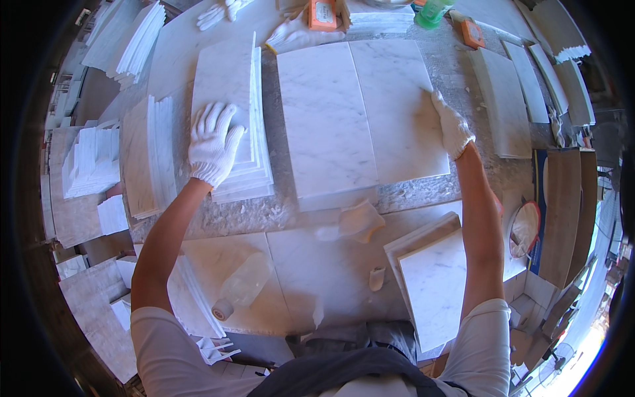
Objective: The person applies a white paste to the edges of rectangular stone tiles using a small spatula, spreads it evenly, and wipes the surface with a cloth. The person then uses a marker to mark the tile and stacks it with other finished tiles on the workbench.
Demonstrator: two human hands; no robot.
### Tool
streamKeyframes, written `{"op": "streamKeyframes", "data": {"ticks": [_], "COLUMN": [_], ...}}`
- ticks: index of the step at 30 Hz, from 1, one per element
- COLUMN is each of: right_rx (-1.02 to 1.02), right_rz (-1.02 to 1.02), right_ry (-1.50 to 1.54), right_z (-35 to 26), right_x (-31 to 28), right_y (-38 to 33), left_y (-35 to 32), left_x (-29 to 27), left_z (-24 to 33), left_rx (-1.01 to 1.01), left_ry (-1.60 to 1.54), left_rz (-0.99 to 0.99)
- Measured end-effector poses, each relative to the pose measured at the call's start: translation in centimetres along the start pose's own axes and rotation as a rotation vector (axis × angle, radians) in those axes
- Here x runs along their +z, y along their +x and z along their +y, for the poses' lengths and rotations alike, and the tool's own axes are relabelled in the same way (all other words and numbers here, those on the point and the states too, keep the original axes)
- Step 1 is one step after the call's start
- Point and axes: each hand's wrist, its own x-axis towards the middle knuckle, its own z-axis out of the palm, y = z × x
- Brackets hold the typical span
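Observation:
My left hand (214, 142), in a white knit glove, lies flat with fingers spread on the top tile of a stack of white marble tiles (221, 76). Two grey-veined marble tiles sit side by side in front of me, a left tile (324, 119) and a right tile (400, 106), with a thin seam between them. At the right tile's outer edge is my gloved right hand (453, 126), seen from the side. Its fingers point away from me along that edge, and their undersides are hidden, so its grip is unclear.
A clear plastic bottle (243, 286) lies on the near slab. More tiles (433, 284) lean at near right, and others (503, 102) stand beyond my right hand. Spare gloves (301, 34), an orange box (322, 14) and a green bottle (433, 13) are at the back.

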Motion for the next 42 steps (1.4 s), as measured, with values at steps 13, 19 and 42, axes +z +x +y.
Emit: {"op": "streamKeyframes", "data": {"ticks": [13,19,42], "right_rx": [0.030,-0.021,-0.972], "right_rz": [-0.015,-0.089,-0.338], "right_ry": [-0.030,-0.032,-0.394], "right_z": [-1.3,-0.3,-5.2], "right_x": [-0.6,-0.9,22.4], "right_y": [-2.5,-1.5,-5.1], "left_y": [0.0,0.0,1.3], "left_x": [0.1,-0.3,-1.8], "left_z": [-0.2,0.1,-2.4], "left_rx": [0.040,0.010,-0.658], "left_ry": [0.010,0.004,-1.263], "left_rz": [0.030,-0.002,0.341]}}
